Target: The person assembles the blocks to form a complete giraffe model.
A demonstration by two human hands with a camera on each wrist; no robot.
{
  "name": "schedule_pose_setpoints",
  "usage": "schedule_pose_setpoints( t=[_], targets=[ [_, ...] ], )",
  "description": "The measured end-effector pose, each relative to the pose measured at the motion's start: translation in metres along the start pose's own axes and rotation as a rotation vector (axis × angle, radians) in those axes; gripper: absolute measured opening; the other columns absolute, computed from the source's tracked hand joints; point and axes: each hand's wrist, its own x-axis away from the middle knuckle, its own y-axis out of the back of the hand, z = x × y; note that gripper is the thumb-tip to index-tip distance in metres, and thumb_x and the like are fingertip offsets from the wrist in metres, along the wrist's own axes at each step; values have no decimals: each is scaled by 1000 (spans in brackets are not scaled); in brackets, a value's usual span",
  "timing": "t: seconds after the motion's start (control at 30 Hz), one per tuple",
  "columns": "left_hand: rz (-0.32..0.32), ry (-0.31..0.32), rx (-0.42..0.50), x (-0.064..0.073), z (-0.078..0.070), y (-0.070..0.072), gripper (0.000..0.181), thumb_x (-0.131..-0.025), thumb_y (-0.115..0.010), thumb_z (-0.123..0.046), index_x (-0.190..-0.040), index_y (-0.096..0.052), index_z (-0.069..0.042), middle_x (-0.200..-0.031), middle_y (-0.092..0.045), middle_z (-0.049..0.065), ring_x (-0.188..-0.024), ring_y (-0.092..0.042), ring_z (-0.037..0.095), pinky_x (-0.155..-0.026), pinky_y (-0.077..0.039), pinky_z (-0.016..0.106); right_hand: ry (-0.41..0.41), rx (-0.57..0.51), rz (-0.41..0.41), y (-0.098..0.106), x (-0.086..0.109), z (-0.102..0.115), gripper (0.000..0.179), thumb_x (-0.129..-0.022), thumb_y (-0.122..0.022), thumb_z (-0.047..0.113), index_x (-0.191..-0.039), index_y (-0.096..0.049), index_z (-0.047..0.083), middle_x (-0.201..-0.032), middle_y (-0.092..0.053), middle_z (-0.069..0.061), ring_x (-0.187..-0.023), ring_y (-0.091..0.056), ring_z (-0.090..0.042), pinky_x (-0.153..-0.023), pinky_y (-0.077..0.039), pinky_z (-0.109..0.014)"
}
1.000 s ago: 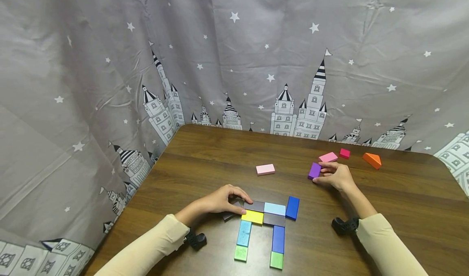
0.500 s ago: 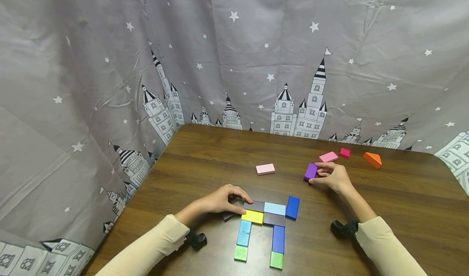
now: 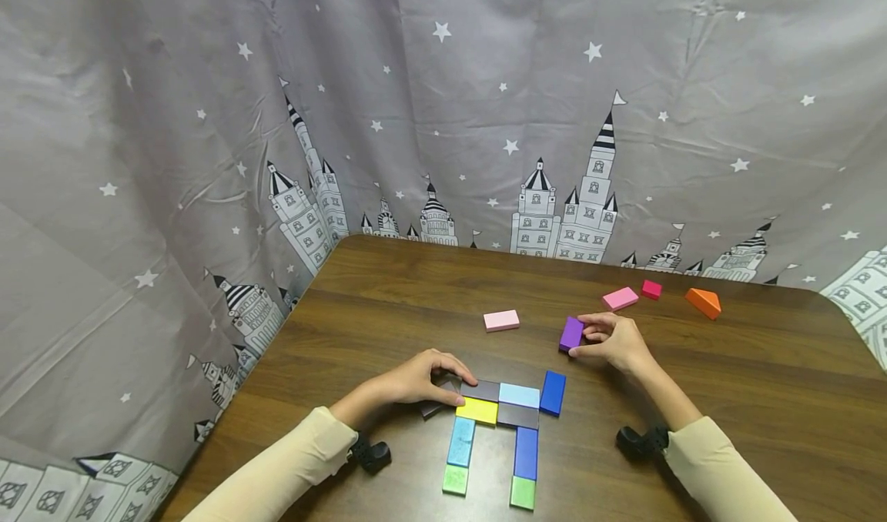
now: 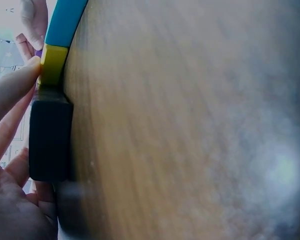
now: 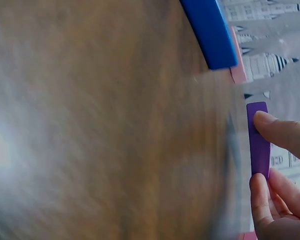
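Observation:
My right hand (image 3: 619,341) pinches a purple block (image 3: 571,334) between thumb and fingers; the right wrist view shows the block (image 5: 259,142) with the thumb on its side. My left hand (image 3: 423,379) rests at the left end of a block figure, its thumb touching the yellow block (image 3: 476,411) and its index finger at the dark grey block (image 3: 483,390). Another dark block (image 3: 431,409) slants under the left hand, partly hidden. Right of these lie a light blue block (image 3: 520,395), a second dark grey block (image 3: 518,416) and a tilted blue block (image 3: 553,393).
Two legs extend towards me: a turquoise block (image 3: 460,441) and a blue one (image 3: 526,453), each ending in green. A pale pink block (image 3: 501,321) lies behind. At the back right are a pink block (image 3: 620,299), a red block (image 3: 651,289) and an orange triangular block (image 3: 704,303).
My right hand has moved left and slightly nearer with the purple block, away from the pink block. The left hand and the block figure have stayed in place.

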Motion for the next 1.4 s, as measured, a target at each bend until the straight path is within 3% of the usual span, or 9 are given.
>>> schedule_pose_setpoints(
  t=[0.37, 0.63, 0.9, 1.2, 1.4],
  targets=[
    [4, -27, 5, 0, 2, 0, 28, -87, -79, -13, -114, -75, -6, -115, -71, 2, -113, -59, 13, -100, -44, 31, 39, 32, 52, -12, 6, -1, 59, -68, -90, -2, -118, -62, -18, -102, -65, -21, -83, -64, -14, -73, -54, -17],
    [2, -17, 4, 0, 1, 0, 28, -87, -79, -14, -114, -75, -7, -115, -71, 1, -112, -59, 12, -99, -44, 31, 21, 36, 60, -15, 10, 1, 60, -67, -90, -4, -118, -62, -17, -103, -65, -21, -86, -64, -17, -73, -53, -17],
    [1, -17, -7, 0, 2, 0, 28, -87, -79, -14, -114, -75, -7, -115, -71, 1, -113, -59, 11, -99, -43, 31, 41, 35, 80, -15, 13, 2, 63, -67, -90, -6, -121, -59, -19, -108, -63, -26, -92, -64, -28, -76, -55, -21],
    [3, -24, -5, 0, 1, 1, 27, -88, -78, -15, -114, -75, -6, -115, -71, 2, -113, -59, 12, -100, -43, 31, 93, -1, 63, -13, 11, -3, 44, -80, -81, -4, -115, -61, -21, -104, -64, -28, -84, -64, -12, -71, -53, -16],
    [3, -23, 6, 0, 1, 0, 28, -87, -79, -13, -113, -75, -6, -115, -71, 2, -113, -59, 12, -101, -43, 30, 94, -11, 61, -14, 11, -4, 41, -80, -80, -6, -113, -62, -22, -102, -64, -26, -82, -65, -10, -71, -54, -16]
  ],
)
